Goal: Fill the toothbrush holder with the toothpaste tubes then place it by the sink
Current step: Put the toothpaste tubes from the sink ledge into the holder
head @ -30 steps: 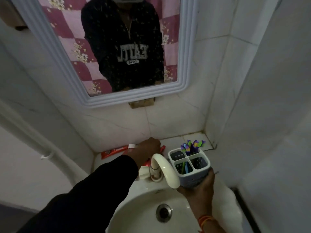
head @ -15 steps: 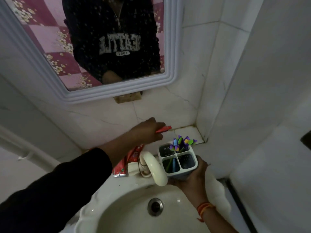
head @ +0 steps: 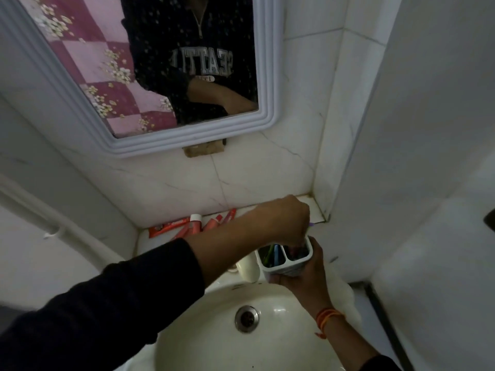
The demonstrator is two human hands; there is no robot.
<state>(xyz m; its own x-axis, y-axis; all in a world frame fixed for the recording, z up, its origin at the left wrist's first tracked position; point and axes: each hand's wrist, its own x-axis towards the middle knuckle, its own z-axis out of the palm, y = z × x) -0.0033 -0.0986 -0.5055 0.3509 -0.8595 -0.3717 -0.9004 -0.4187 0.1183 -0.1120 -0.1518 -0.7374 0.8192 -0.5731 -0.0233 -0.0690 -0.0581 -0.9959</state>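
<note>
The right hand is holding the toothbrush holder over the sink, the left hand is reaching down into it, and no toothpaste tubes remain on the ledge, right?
Wrong about the ledge. The head view shows toothpaste tubes lying there. The rest is right: right hand holds the toothbrush holder, left hand reaches into it.

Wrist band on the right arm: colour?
Orange wrist band, clearest in the head view.

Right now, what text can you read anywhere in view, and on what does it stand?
"SEATTL", mirror-reversed: on the dark sweatshirt reflected in the mirror.
Small patch under it: too blurred to read.
Red toothpaste tubes on the ledge: white print, too small to read.
Toothbrush holder: no text visible.
</note>
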